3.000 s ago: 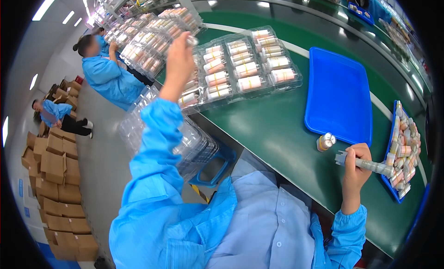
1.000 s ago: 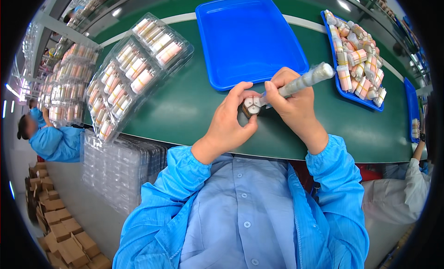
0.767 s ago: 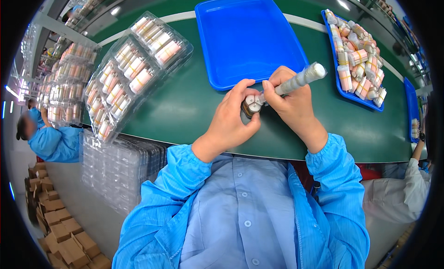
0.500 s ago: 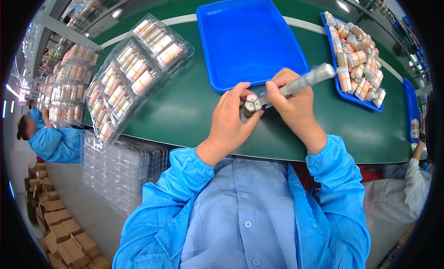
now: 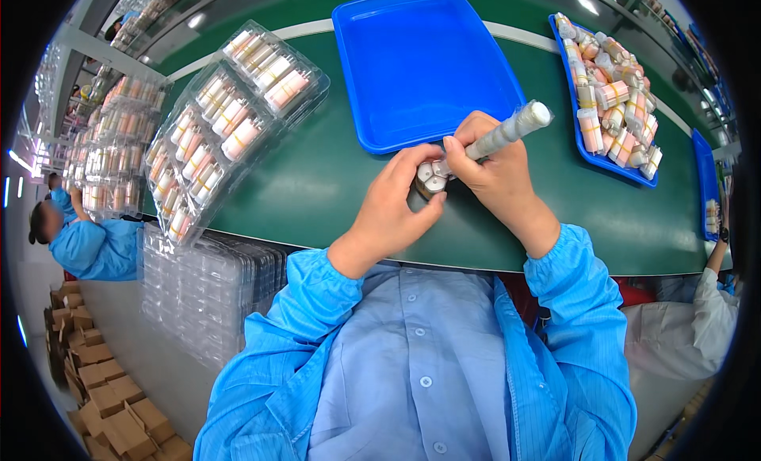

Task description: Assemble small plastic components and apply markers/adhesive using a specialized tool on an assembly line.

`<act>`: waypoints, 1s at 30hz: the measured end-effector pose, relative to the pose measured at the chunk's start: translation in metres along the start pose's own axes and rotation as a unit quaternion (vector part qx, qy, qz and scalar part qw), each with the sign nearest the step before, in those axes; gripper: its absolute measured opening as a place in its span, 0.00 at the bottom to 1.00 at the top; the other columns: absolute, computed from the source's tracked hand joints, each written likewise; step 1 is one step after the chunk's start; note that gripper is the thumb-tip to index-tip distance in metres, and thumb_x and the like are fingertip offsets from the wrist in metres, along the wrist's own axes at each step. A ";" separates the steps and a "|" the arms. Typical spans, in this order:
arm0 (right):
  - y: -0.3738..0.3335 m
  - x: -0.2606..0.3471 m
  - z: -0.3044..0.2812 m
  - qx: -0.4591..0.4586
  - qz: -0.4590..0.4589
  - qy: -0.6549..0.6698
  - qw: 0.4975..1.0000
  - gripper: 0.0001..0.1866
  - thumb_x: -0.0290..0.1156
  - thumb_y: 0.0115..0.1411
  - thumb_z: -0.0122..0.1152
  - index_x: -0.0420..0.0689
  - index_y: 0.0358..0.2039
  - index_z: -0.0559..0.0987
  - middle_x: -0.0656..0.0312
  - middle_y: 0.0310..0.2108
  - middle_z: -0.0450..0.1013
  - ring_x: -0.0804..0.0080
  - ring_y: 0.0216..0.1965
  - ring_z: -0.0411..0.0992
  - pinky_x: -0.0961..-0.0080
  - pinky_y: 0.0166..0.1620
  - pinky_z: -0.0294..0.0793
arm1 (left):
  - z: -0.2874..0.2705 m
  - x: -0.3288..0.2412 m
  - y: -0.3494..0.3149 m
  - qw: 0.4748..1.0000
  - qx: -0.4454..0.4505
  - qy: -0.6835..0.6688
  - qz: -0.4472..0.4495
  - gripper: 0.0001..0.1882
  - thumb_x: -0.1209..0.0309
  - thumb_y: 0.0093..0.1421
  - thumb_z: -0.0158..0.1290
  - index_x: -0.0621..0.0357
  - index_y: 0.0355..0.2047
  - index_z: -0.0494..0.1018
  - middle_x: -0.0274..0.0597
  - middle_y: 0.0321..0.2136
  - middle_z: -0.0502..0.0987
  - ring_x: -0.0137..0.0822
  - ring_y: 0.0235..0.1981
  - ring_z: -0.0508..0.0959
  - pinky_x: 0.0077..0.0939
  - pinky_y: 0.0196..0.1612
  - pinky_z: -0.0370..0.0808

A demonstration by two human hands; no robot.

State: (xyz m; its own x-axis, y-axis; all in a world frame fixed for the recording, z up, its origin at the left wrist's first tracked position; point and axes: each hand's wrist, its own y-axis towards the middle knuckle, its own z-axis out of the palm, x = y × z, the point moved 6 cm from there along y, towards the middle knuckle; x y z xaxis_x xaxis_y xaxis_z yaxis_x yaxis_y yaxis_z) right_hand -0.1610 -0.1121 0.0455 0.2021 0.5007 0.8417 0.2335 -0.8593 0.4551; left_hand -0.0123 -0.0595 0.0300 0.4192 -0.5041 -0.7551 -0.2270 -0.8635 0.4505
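Observation:
My left hand (image 5: pixel 388 215) is closed around a bundle of small cylinders (image 5: pixel 430 178), their round whitish ends facing up. In my right hand (image 5: pixel 503 179) is a thick pen-shaped tool (image 5: pixel 515 130) with a pale, film-wrapped shaft. Its back end points up and to the right, while its lower end meets the bundle's edge; the tip is hidden by my fingers. Both hands are together above the green table (image 5: pixel 341 175), just on the near side of a blue tray (image 5: pixel 428 65) with nothing in it.
Clear plastic blister trays (image 5: pixel 238 120) filled with pink and white cylinder bundles lie at left. A second blue tray (image 5: pixel 590 156) at right is heaped with similar bundles. Stacked clear trays (image 5: pixel 198 290) stand below the table's left edge, near cardboard boxes (image 5: pixel 119 413). A co-worker (image 5: pixel 95 243) is at far left.
The tool's back end has swung slightly left, and its motion blur is gone. My left fingers have drawn in closer to the right hand around the bundle.

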 end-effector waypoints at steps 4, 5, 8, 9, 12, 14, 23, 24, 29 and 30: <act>0.002 -0.002 -0.007 -0.052 -0.020 0.018 0.998 0.09 0.28 0.62 0.66 0.42 0.27 0.76 0.65 0.22 0.72 0.80 0.23 0.70 0.78 0.26 0.69 | -0.005 0.015 -0.004 0.989 0.014 -0.111 -0.097 0.26 0.77 0.56 0.65 0.64 0.55 0.71 0.46 0.45 0.80 0.40 0.47 0.81 0.31 0.52 0.77; 0.004 -0.006 -0.014 -0.090 0.028 0.074 0.993 0.09 0.29 0.63 0.66 0.41 0.27 0.77 0.65 0.23 0.73 0.81 0.23 0.71 0.80 0.25 0.69 | -0.003 0.026 -0.007 0.961 -0.002 -0.224 -0.160 0.26 0.76 0.56 0.65 0.64 0.54 0.71 0.46 0.44 0.80 0.39 0.47 0.81 0.31 0.51 0.78; 0.009 -0.011 -0.033 -0.140 0.088 0.124 0.978 0.12 0.32 0.65 0.65 0.41 0.27 0.77 0.66 0.23 0.73 0.84 0.23 0.70 0.84 0.23 0.70 | -0.008 0.038 -0.006 0.892 -0.033 -0.390 -0.225 0.22 0.72 0.59 0.66 0.64 0.51 0.71 0.45 0.42 0.80 0.35 0.43 0.82 0.29 0.48 0.79; 0.009 -0.013 -0.034 -0.141 0.099 0.126 0.977 0.12 0.32 0.65 0.65 0.41 0.27 0.77 0.66 0.23 0.73 0.84 0.22 0.70 0.84 0.23 0.70 | -0.013 0.040 -0.007 0.878 -0.032 -0.411 -0.246 0.22 0.72 0.59 0.66 0.64 0.50 0.71 0.45 0.41 0.80 0.34 0.42 0.82 0.28 0.48 0.79; 0.009 -0.016 -0.034 -0.134 0.106 0.120 0.978 0.11 0.32 0.66 0.64 0.41 0.27 0.77 0.66 0.23 0.72 0.84 0.22 0.70 0.85 0.23 0.69 | -0.023 0.040 -0.008 0.865 -0.038 -0.427 -0.260 0.22 0.67 0.60 0.66 0.63 0.49 0.72 0.44 0.40 0.81 0.33 0.39 0.82 0.29 0.46 0.80; 0.011 -0.015 -0.029 -0.123 0.106 0.111 0.980 0.11 0.32 0.66 0.64 0.41 0.28 0.77 0.67 0.23 0.73 0.84 0.22 0.70 0.85 0.23 0.69 | -0.037 0.039 -0.011 0.864 -0.044 -0.430 -0.259 0.23 0.67 0.60 0.65 0.64 0.51 0.71 0.45 0.41 0.81 0.35 0.41 0.82 0.31 0.47 0.80; -0.002 -0.004 -0.025 -0.084 0.049 0.063 0.993 0.10 0.26 0.67 0.60 0.41 0.27 0.75 0.67 0.25 0.70 0.84 0.23 0.65 0.83 0.24 0.63 | -0.161 0.030 -0.023 0.850 -0.119 -0.495 -0.136 0.34 0.68 0.60 0.60 0.72 0.63 0.63 0.55 0.51 0.77 0.51 0.53 0.79 0.48 0.57 0.78; -0.001 -0.002 -0.022 -0.080 0.041 0.049 0.995 0.10 0.25 0.67 0.60 0.41 0.27 0.74 0.67 0.26 0.69 0.84 0.23 0.64 0.83 0.24 0.63 | -0.170 0.027 -0.025 0.856 -0.127 -0.485 -0.128 0.34 0.68 0.60 0.61 0.72 0.63 0.63 0.55 0.51 0.77 0.51 0.53 0.79 0.48 0.57 0.78; 0.000 -0.005 -0.016 -0.068 0.044 0.042 0.996 0.10 0.24 0.67 0.60 0.40 0.27 0.74 0.66 0.27 0.69 0.84 0.22 0.64 0.83 0.25 0.62 | -0.179 0.023 -0.030 0.860 -0.127 -0.483 -0.102 0.34 0.68 0.59 0.61 0.73 0.62 0.64 0.56 0.51 0.77 0.53 0.54 0.78 0.53 0.59 0.76; 0.000 -0.006 -0.017 -0.065 0.053 0.042 0.996 0.09 0.24 0.67 0.60 0.40 0.27 0.74 0.66 0.27 0.69 0.84 0.23 0.64 0.83 0.25 0.62 | -0.178 0.023 -0.030 0.860 -0.124 -0.485 -0.103 0.34 0.68 0.58 0.61 0.72 0.62 0.64 0.56 0.51 0.77 0.53 0.55 0.78 0.54 0.59 0.76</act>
State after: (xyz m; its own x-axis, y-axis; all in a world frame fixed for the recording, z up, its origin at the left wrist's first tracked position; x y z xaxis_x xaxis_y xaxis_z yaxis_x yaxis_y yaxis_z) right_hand -0.1781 -0.1170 0.0449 0.1375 0.4002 0.9061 0.0892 -0.9160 0.3910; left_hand 0.1604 -0.0415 0.0840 -0.5287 -0.2231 -0.8190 0.0098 -0.9664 0.2569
